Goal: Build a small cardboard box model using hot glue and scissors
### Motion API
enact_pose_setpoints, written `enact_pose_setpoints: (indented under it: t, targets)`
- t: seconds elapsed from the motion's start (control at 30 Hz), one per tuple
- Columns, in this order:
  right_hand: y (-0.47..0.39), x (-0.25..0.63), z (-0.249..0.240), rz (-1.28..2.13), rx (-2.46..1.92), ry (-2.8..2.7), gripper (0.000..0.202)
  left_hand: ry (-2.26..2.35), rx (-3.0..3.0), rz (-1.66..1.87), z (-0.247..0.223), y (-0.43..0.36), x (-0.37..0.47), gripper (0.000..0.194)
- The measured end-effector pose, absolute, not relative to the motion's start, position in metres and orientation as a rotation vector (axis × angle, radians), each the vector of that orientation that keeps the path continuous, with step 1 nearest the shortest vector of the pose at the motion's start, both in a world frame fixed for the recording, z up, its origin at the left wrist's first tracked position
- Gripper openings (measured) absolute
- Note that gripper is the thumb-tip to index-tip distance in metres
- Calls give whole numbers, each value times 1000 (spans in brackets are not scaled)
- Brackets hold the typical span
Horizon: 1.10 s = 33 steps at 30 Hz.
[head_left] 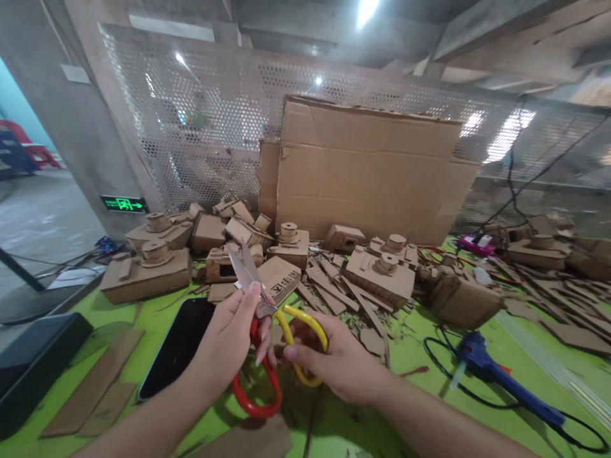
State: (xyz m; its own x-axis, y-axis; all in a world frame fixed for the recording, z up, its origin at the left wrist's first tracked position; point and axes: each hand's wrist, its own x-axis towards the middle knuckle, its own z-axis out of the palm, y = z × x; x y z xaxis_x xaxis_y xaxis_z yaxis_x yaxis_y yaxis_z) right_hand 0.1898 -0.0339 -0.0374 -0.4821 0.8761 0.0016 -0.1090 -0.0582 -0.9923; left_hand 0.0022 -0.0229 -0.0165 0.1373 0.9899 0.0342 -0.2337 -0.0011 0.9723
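A pair of scissors (258,399) with one red and one yellow handle is held up over the green table, its blades parted and pointing away to the upper left. My left hand (233,327) pinches the scissors near the pivot and lower blades, thumb on top. Through the yellow handle go the fingers of my right hand (334,356), closed around the loop. The red loop hangs down with no fingers through it. Just beyond the blades lies a flat cardboard piece with printed characters (281,280).
Cardboard models (147,273) and scraps (329,289) crowd the table's back. A large cardboard sheet (372,172) leans against perforated metal. A smartphone (179,340) and black box (42,362) lie left; a blue glue gun (506,375) with its cable lies right.
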Motion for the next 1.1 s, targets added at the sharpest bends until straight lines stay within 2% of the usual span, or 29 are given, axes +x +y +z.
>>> enact_pose_setpoints:
  t: [0.2,0.33,0.7,0.87,1.1]
  targets:
    - [-37,184,-31,1742,-873,-1241,46,939,1096,1157,-22,-24,5,51]
    - [-39,184,-25,1795,-875,-1129,47,939,1108,1129,-25,-23,7,54]
    - [-29,187,-34,1862,-824,-1158,45,917,1095,1122,-18,-24,8,37]
    - [-24,189,-34,2119,-708,-899,54,865,1010,1170,-6,-21,1,34]
    - [-28,191,-25,2188,-573,-909,33,850,902,1201,-5,-24,-2,36]
